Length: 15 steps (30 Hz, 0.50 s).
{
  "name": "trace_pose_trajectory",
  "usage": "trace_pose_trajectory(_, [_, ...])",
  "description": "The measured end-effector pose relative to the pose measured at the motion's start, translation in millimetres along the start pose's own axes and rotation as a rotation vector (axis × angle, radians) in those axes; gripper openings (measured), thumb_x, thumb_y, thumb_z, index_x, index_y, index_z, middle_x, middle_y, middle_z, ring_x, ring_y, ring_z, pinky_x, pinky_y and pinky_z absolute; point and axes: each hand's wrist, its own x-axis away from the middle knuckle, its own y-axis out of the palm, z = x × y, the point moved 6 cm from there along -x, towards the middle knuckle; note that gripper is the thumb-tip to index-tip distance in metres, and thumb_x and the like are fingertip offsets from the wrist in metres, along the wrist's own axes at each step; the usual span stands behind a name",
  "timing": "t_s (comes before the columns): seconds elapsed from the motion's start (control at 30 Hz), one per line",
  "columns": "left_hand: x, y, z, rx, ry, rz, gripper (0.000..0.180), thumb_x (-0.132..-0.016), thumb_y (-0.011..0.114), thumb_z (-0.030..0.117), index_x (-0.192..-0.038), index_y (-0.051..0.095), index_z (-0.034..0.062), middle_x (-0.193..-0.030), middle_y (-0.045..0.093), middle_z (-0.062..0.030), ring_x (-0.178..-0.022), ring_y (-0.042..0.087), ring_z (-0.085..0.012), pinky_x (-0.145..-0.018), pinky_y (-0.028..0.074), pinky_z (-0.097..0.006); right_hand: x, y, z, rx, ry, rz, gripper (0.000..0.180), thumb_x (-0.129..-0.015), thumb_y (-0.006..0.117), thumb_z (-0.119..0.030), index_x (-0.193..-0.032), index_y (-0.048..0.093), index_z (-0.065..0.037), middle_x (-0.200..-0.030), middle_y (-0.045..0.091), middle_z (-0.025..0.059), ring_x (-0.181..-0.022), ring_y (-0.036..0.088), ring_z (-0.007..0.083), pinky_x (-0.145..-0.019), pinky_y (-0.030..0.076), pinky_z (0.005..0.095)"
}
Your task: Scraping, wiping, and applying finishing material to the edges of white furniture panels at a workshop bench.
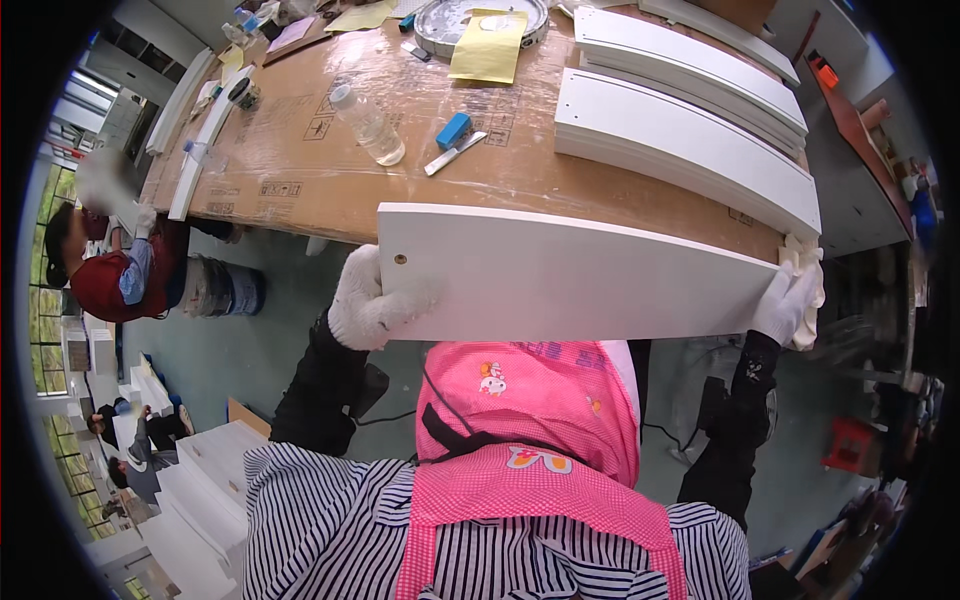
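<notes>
Left hand point(365, 300), white-gloved, clenched on left end of white panel point(570, 275); right hand point(785, 300) grips right end, cloth point(808, 262) pressed beneath. Panel held at near table point(300, 190) edge: likely stiff, smooth, slippery, moderately light; best held by ends. Far right: about three similar panels point(680, 140); one bottle point(368, 125).

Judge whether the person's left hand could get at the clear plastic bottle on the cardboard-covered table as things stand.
Probably not at once. The left hand grips the near end of the white panel, which stands between it and the plastic bottle. The cardboard around the bottle looks bare, so once the hand lets go, the way seems open.
</notes>
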Motion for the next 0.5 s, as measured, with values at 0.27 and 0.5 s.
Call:
trace_pose_trajectory(0.27, [1, -9, 25, 0.057, -0.001, 0.152, 0.039, -0.086, 0.078, 0.024, -0.113, 0.069, -0.0034, -0.100, 0.073, -0.0068, -0.088, 0.068, -0.0140, -0.076, 0.056, -0.032, 120, -49, -402, -0.807, -0.818, -0.230, 0.071, -0.079, 0.077, -0.036, -0.132, 0.058, 0.006, -0.089, 0.060, 0.0105, -0.079, 0.062, 0.0267, -0.071, 0.048, 0.0393])
trace_pose_trajectory(0.5, [16, -13, 6, -0.178, 0.107, 0.221, 0.045, -0.083, 0.076, 0.030, -0.109, 0.066, -0.0051, -0.081, 0.066, -0.0006, -0.064, 0.056, -0.0057, -0.054, 0.041, -0.023, 82, -13, -224, -0.335, -0.883, -0.003, 0.032, -0.091, 0.063, -0.036, -0.106, 0.064, -0.008, -0.078, 0.055, 0.0030, -0.069, 0.058, 0.0220, -0.069, 0.045, 0.0401])
